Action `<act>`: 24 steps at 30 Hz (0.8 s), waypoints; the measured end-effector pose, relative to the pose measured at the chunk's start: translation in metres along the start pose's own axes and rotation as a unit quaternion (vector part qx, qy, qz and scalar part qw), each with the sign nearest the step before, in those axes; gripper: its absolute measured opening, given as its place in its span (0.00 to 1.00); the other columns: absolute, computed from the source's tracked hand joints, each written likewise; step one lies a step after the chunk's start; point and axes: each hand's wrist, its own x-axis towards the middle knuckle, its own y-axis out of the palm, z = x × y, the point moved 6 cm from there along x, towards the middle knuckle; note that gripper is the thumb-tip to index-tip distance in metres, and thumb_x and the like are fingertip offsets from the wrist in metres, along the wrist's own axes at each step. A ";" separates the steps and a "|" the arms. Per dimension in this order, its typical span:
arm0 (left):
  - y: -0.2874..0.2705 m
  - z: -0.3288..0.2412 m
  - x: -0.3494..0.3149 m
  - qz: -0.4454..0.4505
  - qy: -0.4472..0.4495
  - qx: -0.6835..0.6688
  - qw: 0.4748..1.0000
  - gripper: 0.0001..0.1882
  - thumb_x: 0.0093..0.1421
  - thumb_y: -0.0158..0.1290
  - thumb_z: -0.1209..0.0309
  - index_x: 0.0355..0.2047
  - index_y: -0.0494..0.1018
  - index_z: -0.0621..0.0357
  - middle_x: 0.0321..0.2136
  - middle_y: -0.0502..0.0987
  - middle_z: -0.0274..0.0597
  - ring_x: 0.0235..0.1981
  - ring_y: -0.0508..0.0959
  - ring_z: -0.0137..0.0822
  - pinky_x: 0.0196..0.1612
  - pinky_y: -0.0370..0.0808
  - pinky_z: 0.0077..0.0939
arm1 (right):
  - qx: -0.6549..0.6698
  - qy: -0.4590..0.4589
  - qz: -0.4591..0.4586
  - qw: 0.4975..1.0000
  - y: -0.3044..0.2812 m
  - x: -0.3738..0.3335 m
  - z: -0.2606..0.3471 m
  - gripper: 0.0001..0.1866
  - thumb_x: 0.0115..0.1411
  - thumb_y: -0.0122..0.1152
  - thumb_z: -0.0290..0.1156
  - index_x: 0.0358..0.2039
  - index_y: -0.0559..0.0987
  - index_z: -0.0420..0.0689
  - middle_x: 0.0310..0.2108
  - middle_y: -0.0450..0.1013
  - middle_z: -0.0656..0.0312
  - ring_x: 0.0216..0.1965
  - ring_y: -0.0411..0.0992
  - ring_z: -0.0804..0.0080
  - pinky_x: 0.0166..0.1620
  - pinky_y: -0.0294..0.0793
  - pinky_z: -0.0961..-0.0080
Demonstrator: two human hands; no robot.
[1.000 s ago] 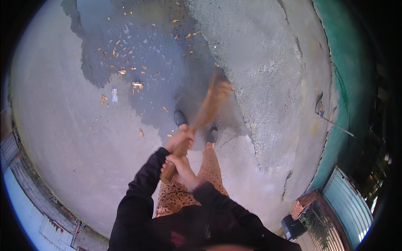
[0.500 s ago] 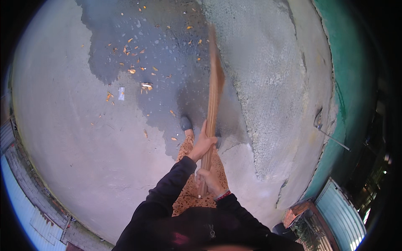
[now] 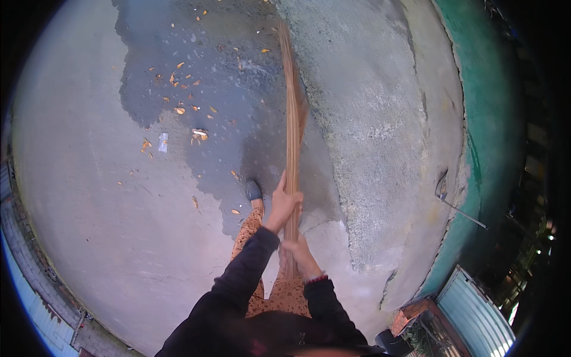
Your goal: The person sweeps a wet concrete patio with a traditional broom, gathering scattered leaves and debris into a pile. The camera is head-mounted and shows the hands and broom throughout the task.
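Note:
A long stick broom [image 3: 292, 128] of thin brown bristles runs from my waist out over the wet ground. My left hand [image 3: 283, 205] wraps round it at mid-length, ahead of my right. Nearer my body, my right hand [image 3: 302, 257] grips the broom's upper end; a red band circles that wrist. The broom's far tip lies over the wet patch [image 3: 226, 113], beside the edge of a rough, paler strip. Scattered yellow-brown leaves [image 3: 179, 110] lie left of the broom, with a whitish scrap [image 3: 200, 134] and a small pale packet [image 3: 163, 142] among them.
Along the right runs a green wall [image 3: 496, 119], with a long-handled tool [image 3: 452, 199] near its base. A brick planter [image 3: 413, 315] and a corrugated sheet [image 3: 476, 306] stand at the lower right. My shoe [image 3: 254, 190] is on the wet edge.
The broom's far end has swung to the left and its bristles look sharper. Both hands keep their grip. The whole view has shifted, so the ground items sit lower and slightly left.

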 end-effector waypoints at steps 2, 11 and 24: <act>0.008 -0.015 0.026 0.046 -0.036 -0.058 0.997 0.45 0.48 0.51 0.84 0.67 0.49 0.55 0.24 0.72 0.42 0.15 0.72 0.31 0.16 0.73 0.26 | 0.049 -0.068 0.053 0.995 0.006 0.025 0.027 0.07 0.51 0.54 0.24 0.28 0.66 0.38 0.17 0.66 0.60 0.12 0.66 0.71 0.16 0.69 0.72; -0.028 -0.048 0.051 -0.083 0.072 -0.072 0.991 0.51 0.48 0.48 0.84 0.70 0.40 0.45 0.22 0.68 0.38 0.15 0.71 0.32 0.16 0.71 0.28 | -0.067 -0.023 0.088 0.994 0.010 0.037 0.063 0.09 0.51 0.54 0.26 0.33 0.67 0.40 0.16 0.63 0.62 0.12 0.64 0.73 0.14 0.65 0.76; -0.048 -0.053 0.054 -0.094 0.083 -0.079 0.989 0.46 0.48 0.49 0.83 0.68 0.45 0.55 0.24 0.71 0.40 0.15 0.71 0.32 0.18 0.72 0.27 | -0.028 -0.012 0.120 0.992 0.028 0.053 0.062 0.09 0.53 0.54 0.26 0.33 0.65 0.42 0.17 0.64 0.63 0.12 0.64 0.75 0.14 0.66 0.74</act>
